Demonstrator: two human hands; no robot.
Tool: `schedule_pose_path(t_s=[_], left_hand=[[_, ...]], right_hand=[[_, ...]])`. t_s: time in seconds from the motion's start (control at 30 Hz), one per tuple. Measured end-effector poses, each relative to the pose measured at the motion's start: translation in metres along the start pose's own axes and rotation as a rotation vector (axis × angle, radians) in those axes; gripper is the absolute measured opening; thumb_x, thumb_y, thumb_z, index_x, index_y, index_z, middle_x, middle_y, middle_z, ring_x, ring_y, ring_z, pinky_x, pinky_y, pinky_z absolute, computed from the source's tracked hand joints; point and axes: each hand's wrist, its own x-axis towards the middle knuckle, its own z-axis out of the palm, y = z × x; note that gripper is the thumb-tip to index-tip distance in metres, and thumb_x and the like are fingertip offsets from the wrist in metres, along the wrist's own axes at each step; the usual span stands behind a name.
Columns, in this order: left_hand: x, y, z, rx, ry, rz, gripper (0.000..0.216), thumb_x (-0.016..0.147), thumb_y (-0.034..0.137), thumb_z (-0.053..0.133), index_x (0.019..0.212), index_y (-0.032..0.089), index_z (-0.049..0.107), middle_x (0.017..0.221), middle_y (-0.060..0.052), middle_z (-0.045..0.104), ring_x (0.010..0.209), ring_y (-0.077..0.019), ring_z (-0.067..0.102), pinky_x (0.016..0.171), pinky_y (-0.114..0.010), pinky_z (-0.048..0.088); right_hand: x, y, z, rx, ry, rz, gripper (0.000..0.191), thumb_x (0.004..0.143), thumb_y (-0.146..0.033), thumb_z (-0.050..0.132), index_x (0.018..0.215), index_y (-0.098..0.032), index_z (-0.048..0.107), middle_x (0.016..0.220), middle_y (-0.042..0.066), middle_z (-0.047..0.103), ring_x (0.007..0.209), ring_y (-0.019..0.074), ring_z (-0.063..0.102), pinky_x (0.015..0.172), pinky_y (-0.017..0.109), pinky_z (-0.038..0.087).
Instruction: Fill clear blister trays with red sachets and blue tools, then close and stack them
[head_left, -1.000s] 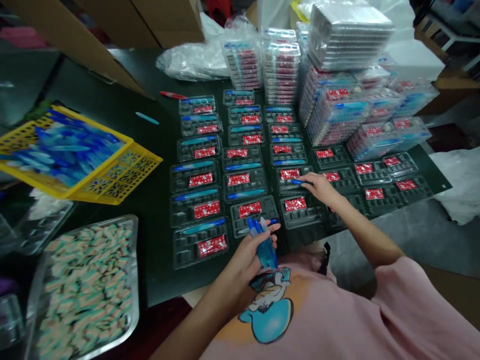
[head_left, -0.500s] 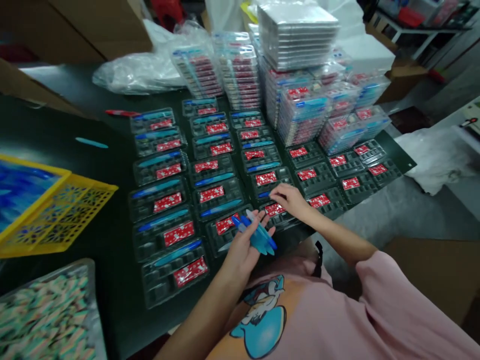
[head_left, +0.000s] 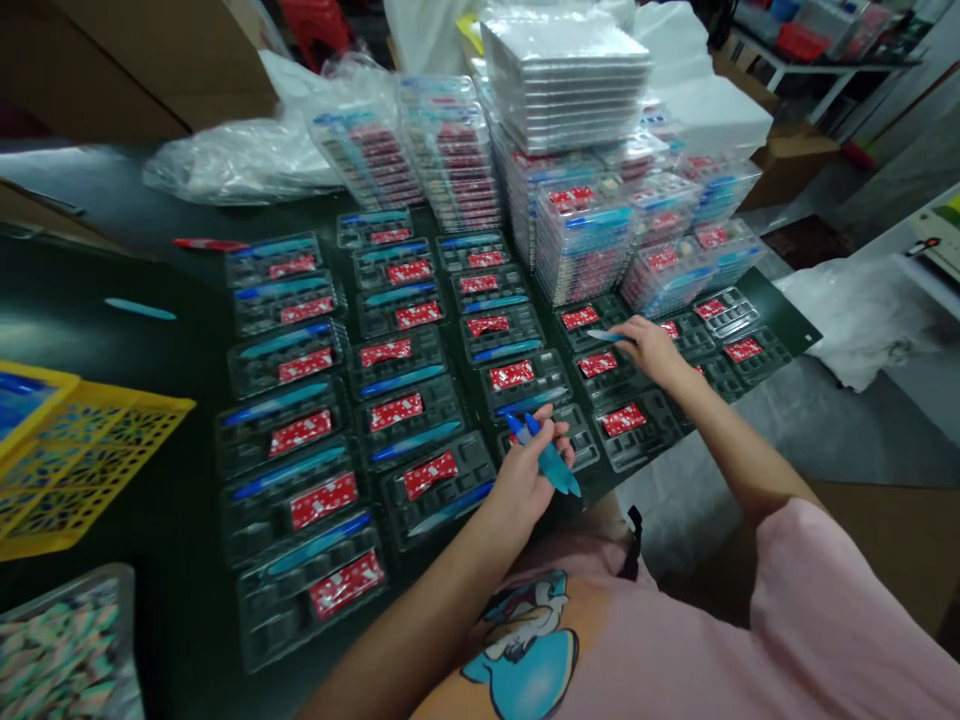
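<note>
My left hand (head_left: 529,475) is closed around a small bunch of blue pens (head_left: 551,462), above the front of the table. In my right hand (head_left: 651,350) a single blue pen (head_left: 604,336) is pinched, its pale tip pointing left. That pen is over a clear plastic tray (head_left: 581,312) in the back row to the right; whether it touches the tray cannot be made out. Below it, another tray holds a red patterned packet (head_left: 598,364). To the left, several trays each carry a packet and a blue pen (head_left: 416,441). Part of the tray beneath my left hand is hidden.
Tall stacks of filled packs (head_left: 585,245) stand at the back, with silvery packs (head_left: 566,85) on top. A yellow basket (head_left: 97,450) of blue pens stands left. Below it is a tray of small striped pieces (head_left: 60,650). A loose pen (head_left: 140,308) lies behind the basket.
My right hand has moved right and back, from the front trays to the back row, now with a pen in it. The bunch in my left hand looks smaller. The view has shifted slightly.
</note>
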Motion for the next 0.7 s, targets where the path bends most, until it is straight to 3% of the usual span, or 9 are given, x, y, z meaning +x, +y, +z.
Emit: schedule_pose_path(t_s=[0.2, 0.37, 0.5, 0.6, 0.7], left_hand=[[0.013, 0.0, 0.004, -0.021, 0.05, -0.078, 0.039, 0.077, 0.003, 0.059, 0.113, 0.017, 0.061, 0.078, -0.003, 0.067, 0.061, -0.0125, 0.063, 0.066, -0.032, 0.057], [0.019, -0.001, 0.015, 0.002, 0.077, -0.055, 0.041, 0.074, 0.001, 0.061, 0.111, 0.019, 0.064, 0.084, -0.003, 0.07, 0.071, -0.0132, 0.067, 0.081, -0.037, 0.057], [0.023, -0.006, 0.027, 0.006, 0.093, 0.061, 0.036, 0.077, 0.004, 0.065, 0.107, 0.022, 0.065, 0.095, -0.003, 0.072, 0.089, -0.0156, 0.069, 0.09, -0.039, 0.054], [0.024, -0.017, 0.033, 0.016, 0.059, 0.178, 0.034, 0.078, 0.007, 0.067, 0.107, 0.025, 0.066, 0.104, -0.002, 0.071, 0.095, -0.0154, 0.067, 0.087, -0.031, 0.054], [0.021, -0.033, 0.033, 0.06, 0.011, 0.208, 0.034, 0.077, 0.009, 0.07, 0.107, 0.023, 0.068, 0.109, -0.003, 0.07, 0.093, -0.0145, 0.067, 0.08, -0.024, 0.052]], right_hand=[[0.038, 0.04, 0.021, -0.335, -0.205, -0.158, 0.024, 0.092, -0.017, 0.056, 0.111, -0.016, 0.071, 0.105, 0.012, 0.066, 0.098, 0.0253, 0.054, 0.085, 0.036, 0.041], [0.042, 0.044, 0.033, -0.275, -0.174, -0.17, 0.026, 0.094, -0.017, 0.052, 0.111, -0.017, 0.072, 0.103, 0.013, 0.064, 0.097, 0.0248, 0.05, 0.087, 0.038, 0.04], [0.01, 0.002, 0.031, 0.124, -0.038, -0.053, 0.018, 0.094, -0.02, 0.054, 0.097, -0.017, 0.072, 0.095, 0.008, 0.066, 0.092, 0.0206, 0.056, 0.088, 0.035, 0.043], [-0.036, -0.048, 0.034, 0.553, -0.237, -0.002, 0.014, 0.088, -0.03, 0.064, 0.094, -0.018, 0.067, 0.084, 0.0, 0.068, 0.079, 0.0154, 0.06, 0.076, 0.027, 0.046], [-0.077, -0.076, 0.038, 0.707, -0.324, 0.096, 0.021, 0.082, -0.026, 0.069, 0.102, -0.02, 0.065, 0.084, -0.003, 0.069, 0.075, 0.0138, 0.062, 0.071, 0.024, 0.046]])
